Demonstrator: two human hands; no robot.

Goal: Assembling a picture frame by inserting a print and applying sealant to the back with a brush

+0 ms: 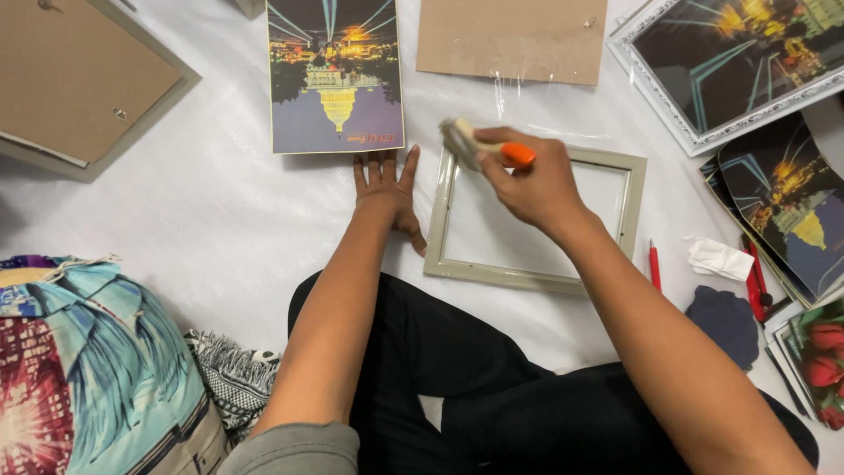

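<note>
My right hand (527, 180) is closed around a small tool with an orange handle (517, 155) and a pale brush-like head, held over the top left corner of an empty beige picture frame (635, 207) lying flat on a white sheet. My left hand (387, 189) rests flat, fingers spread, on the sheet just left of the frame. Just beyond its fingertips lies a printed night-city picture (335, 75).
A brown backing board (512, 40) lies beyond the frame. A frame lying face down (83, 84) is at far left, a white ornate framed picture (730, 62) at far right, loose prints (791, 207), a red pen (654, 264), crumpled paper, a dark cloth (725, 324), and patterned cushion (88, 369) nearby.
</note>
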